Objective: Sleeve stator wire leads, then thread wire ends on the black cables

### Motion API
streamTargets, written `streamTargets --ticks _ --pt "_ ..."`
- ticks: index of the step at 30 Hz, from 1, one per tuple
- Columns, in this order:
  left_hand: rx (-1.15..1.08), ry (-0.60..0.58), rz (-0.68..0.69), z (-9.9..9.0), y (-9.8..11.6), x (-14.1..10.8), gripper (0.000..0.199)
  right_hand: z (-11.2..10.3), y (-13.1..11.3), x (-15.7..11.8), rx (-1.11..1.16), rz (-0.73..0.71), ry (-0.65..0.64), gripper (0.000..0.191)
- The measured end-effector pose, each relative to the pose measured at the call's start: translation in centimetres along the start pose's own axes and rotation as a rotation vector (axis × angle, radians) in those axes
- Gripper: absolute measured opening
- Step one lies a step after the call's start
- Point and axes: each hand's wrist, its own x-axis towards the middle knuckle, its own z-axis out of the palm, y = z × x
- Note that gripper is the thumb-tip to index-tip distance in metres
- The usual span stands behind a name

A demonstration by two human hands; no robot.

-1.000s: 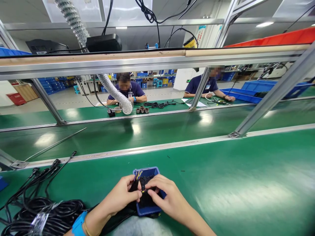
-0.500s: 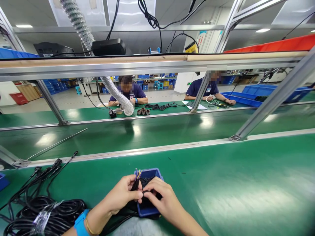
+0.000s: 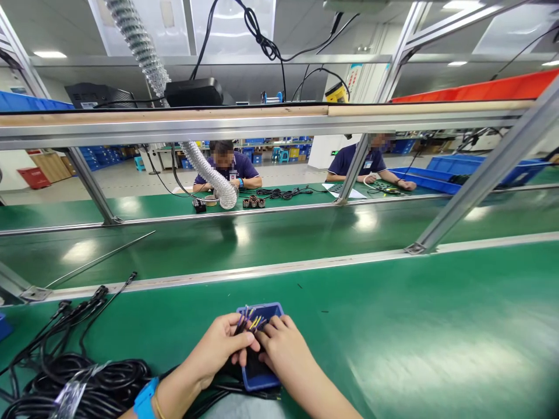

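My left hand is closed round black cables whose thin coloured wire ends, yellow and purple among them, fan out above the fingers. Close against it, my right hand has its fingers bent down at the wires; its fingertips are partly hidden, and what they hold cannot be made out. Below both hands sits a small blue bin with dark small pieces inside, partly covered by the hands. Black cables run under my left wrist.
Coiled black cables tied with clear wrap lie at left, their connectors toward the metal rail. A slanted frame post rises at right. Two people work across the bench. A silvery duct hangs down.
The right hand has turned over and its fingers now dip beside the wires. More coloured wire ends are fanned out between the hands. The left hand has barely moved.
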Motion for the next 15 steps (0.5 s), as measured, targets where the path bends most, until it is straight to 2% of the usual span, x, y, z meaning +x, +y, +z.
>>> streamTargets --ticks 3,7,11,15 --pt "0.031 0.066 0.003 0.0 -0.5 0.2 0.038 1.4 -0.5 0.3 -0.014 -0.013 -0.003 0.011" --pt "0.025 0.08 0.006 -0.2 -0.5 0.3 0.046 -0.4 -0.6 -0.4 0.004 0.01 0.013 0.008" --pt "0.013 0.084 0.016 0.1 -0.3 0.1 0.045 -2.2 -0.5 -0.9 0.312 0.111 0.068 0.015" --pt "-0.022 0.031 0.033 0.5 -0.1 -0.1 0.044 -2.6 -0.7 -1.0 0.624 0.21 0.148 0.011"
